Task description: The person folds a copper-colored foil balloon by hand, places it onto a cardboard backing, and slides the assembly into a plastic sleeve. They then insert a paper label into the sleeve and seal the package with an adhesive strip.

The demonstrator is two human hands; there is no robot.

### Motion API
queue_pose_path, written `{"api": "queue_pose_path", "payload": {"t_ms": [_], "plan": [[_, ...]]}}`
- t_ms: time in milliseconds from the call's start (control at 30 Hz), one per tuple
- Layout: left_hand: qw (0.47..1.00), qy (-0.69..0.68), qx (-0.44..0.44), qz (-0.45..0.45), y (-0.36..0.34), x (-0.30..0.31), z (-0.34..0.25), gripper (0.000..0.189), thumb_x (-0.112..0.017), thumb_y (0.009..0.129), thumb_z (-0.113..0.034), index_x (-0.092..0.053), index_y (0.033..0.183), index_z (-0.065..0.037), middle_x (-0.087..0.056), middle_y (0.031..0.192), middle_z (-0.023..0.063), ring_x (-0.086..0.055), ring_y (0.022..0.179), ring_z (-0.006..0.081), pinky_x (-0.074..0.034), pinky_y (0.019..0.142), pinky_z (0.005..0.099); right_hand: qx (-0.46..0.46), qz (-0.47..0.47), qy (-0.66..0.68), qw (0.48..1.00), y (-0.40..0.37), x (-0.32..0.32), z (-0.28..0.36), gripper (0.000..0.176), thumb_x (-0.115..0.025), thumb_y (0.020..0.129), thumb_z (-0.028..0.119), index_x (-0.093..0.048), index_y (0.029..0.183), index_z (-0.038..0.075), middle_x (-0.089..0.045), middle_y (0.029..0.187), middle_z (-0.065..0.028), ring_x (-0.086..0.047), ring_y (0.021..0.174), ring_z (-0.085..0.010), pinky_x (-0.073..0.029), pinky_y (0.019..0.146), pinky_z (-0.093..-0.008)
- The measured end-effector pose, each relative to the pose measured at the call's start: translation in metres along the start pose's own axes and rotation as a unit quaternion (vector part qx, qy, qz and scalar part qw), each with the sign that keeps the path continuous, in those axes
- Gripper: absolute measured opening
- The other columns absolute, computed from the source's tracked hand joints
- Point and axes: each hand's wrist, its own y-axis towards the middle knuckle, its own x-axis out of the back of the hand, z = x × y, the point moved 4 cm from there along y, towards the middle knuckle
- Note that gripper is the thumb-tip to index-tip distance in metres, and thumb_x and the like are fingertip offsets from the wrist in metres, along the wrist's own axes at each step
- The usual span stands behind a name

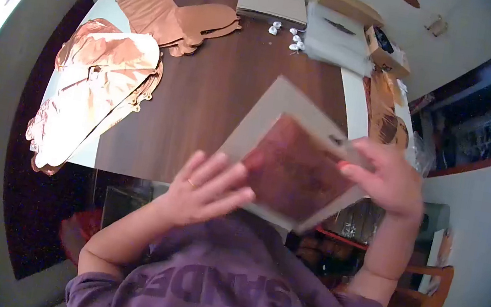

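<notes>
A flat, pale-edged packet (pixel 297 167) with a reddish-brown panel is tilted above the front edge of the dark wood table (pixel 202 102). My right hand (pixel 382 174) grips its right edge, fingers and thumb pinched on it near a small dark slot. My left hand (pixel 208 189), with a ring on one finger, lies at the packet's lower left side, fingers spread; it is slightly blurred, and whether it touches the packet is unclear. Shiny copper-coloured foil shapes (pixel 104 81) lie at the table's left, with more foil pieces (pixel 176 19) behind them.
White ribbon rolls (pixel 297 40) and a stack of pale sheets (pixel 273 3) sit at the back. Clear plastic bags (pixel 336 37) and a small open box (pixel 387 54) are at the back right. A wooden chair (pixel 443 297) stands at the lower right.
</notes>
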Motion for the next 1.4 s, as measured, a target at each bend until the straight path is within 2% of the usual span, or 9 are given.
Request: {"api": "queue_pose_path", "payload": {"t_ms": [67, 167, 300, 500, 600, 700, 1067, 1167, 1400], "plan": [[0.992, -0.033, 0.108, -0.059, -0.008, -0.005, 0.010, 0.055, -0.073, 0.078, -0.020, -0.059, 0.131, -0.018, -0.051, 0.140, 0.0147, -0.045, 0.132, 0.0390, -0.032, 0.111, 0.0537, 0.055, -0.089, -0.075, 0.992, -0.014, 0.015, 0.019, 0.036, -0.059, 0.094, 0.030, -0.057, 0.122, 0.008, -0.068, 0.094, -0.0216, -0.067, 0.087, -0.0359, -0.053, 0.077, -0.0391], [0.977, -0.123, 0.173, -0.023, -0.020, -0.011, 0.002, 0.052, -0.072, 0.076, -0.015, -0.061, 0.127, -0.013, -0.052, 0.138, 0.0161, -0.046, 0.131, 0.0380, -0.036, 0.109, 0.0535, -0.147, 0.080, -0.222, 0.960, 0.013, -0.011, 0.031, 0.028, -0.055, 0.096, 0.025, -0.062, 0.117, 0.008, -0.068, 0.095, -0.0209, -0.066, 0.084, -0.0379, -0.054, 0.076, -0.0421], [0.973, -0.184, 0.139, 0.025, -0.042, 0.002, 0.004, 0.041, -0.071, 0.074, -0.008, -0.068, 0.115, -0.009, -0.055, 0.133, 0.0190, -0.055, 0.121, 0.0382, -0.043, 0.102, 0.0522, -0.020, -0.047, -0.107, 0.993, -0.026, -0.015, -0.010, 0.023, -0.054, 0.096, 0.025, -0.065, 0.107, 0.008, -0.068, 0.086, -0.0159, -0.065, 0.077, -0.0407, -0.053, 0.070, -0.0476], [0.952, -0.199, 0.234, -0.002, -0.093, 0.023, -0.003, 0.033, -0.069, 0.068, 0.002, -0.069, 0.101, -0.004, -0.059, 0.122, 0.0213, -0.063, 0.098, 0.0374, -0.052, 0.083, 0.0474, -0.261, 0.248, -0.128, 0.924, -0.150, -0.090, -0.167, 0.020, -0.063, 0.081, 0.022, -0.070, 0.082, 0.004, -0.067, 0.081, -0.0204, -0.065, 0.077, -0.0396, -0.052, 0.071, -0.0444], [0.953, -0.213, 0.214, 0.007, -0.092, 0.018, 0.001, 0.033, -0.069, 0.067, 0.004, -0.068, 0.100, -0.003, -0.060, 0.121, 0.0212, -0.063, 0.091, 0.0365, -0.053, 0.076, 0.0458, -0.435, 0.159, -0.150, 0.873, -0.209, -0.142, -0.271, 0.027, -0.067, 0.079, 0.030, -0.075, 0.093, 0.009, -0.072, 0.093, -0.0180, -0.069, 0.083, -0.0366, -0.053, 0.075, -0.0483], [0.960, -0.219, 0.172, 0.010, -0.078, 0.016, 0.003, 0.034, -0.067, 0.067, 0.004, -0.068, 0.099, -0.004, -0.061, 0.121, 0.0203, -0.064, 0.086, 0.0346, -0.053, 0.069, 0.0428, -0.560, -0.168, -0.020, 0.811, -0.215, -0.156, -0.324, 0.018, -0.065, 0.078, 0.019, -0.074, 0.083, 0.003, -0.071, 0.086, -0.0191, -0.069, 0.080, -0.0357, -0.055, 0.069, -0.0415], [0.944, 0.077, 0.322, 0.010, -0.090, 0.106, 0.093, 0.022, -0.070, 0.070, -0.002, -0.068, 0.092, -0.006, -0.066, 0.092, 0.0118, -0.065, 0.077, 0.0308, -0.053, 0.066, 0.0405, -0.332, 0.075, -0.218, 0.915, -0.109, -0.283, -0.406, 0.024, -0.064, 0.086, 0.023, -0.073, 0.098, 0.003, -0.072, 0.099, -0.0161, -0.070, 0.089, -0.0304, -0.055, 0.077, -0.0394], [0.867, 0.160, 0.467, 0.072, -0.138, 0.131, 0.140, 0.034, -0.075, 0.074, -0.008, -0.066, 0.107, -0.007, -0.061, 0.117, 0.0147, -0.058, 0.111, 0.0336, -0.048, 0.093, 0.0434, -0.241, 0.101, -0.258, 0.930, -0.121, -0.282, -0.393, 0.025, -0.064, 0.087, 0.023, -0.072, 0.099, 0.003, -0.072, 0.100, -0.0158, -0.070, 0.090, -0.0301, -0.054, 0.078, -0.0392], [0.901, 0.147, 0.335, 0.233, -0.206, 0.125, 0.175, 0.039, -0.067, 0.082, -0.008, -0.058, 0.119, -0.003, -0.061, 0.119, 0.0184, -0.062, 0.108, 0.0369, -0.054, 0.090, 0.0429, -0.130, 0.300, 0.071, 0.942, -0.046, -0.212, -0.140, 0.031, -0.064, 0.090, 0.029, -0.070, 0.107, 0.004, -0.071, 0.103, -0.0149, -0.068, 0.094, -0.0305, -0.053, 0.083, -0.0384]]}}
